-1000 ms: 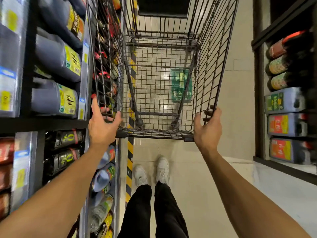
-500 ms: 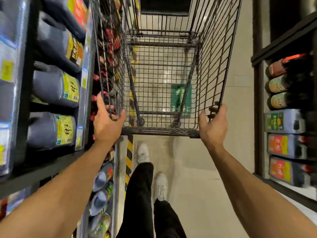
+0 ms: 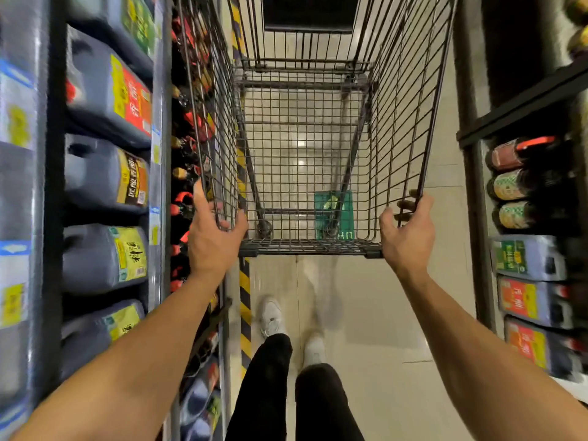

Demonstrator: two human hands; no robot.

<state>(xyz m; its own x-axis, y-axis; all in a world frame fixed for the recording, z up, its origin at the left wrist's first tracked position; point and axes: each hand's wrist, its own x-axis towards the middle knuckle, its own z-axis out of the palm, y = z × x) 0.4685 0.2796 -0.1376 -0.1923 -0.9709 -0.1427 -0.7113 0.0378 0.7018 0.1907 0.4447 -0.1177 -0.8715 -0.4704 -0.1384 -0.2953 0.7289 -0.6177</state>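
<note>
The wire shopping cart point(image 3: 311, 249) stands in a narrow aisle on the pale tiled floor point(image 3: 366, 297), straight ahead of the person, its basket open to the camera and its near rim running between the two hands. The left grip point(image 3: 213, 237) is clamped on the cart's near left corner, fingers curled over the top wire of the left wall and thumb lying at the near rim. The right grip point(image 3: 409, 233) is clamped on the near right corner, fingers hooked over the top wire of the right wall. Both arms reach forward, so the cart lies just beyond and between the grips. Dark jugs point(image 3: 105, 259) fill the shelf close on the left; bottles point(image 3: 509, 186) lie on the shelf to the right. A yellow-and-black striped strip point(image 3: 244, 300) runs along the floor beside the white shoes point(image 3: 270, 316).
</note>
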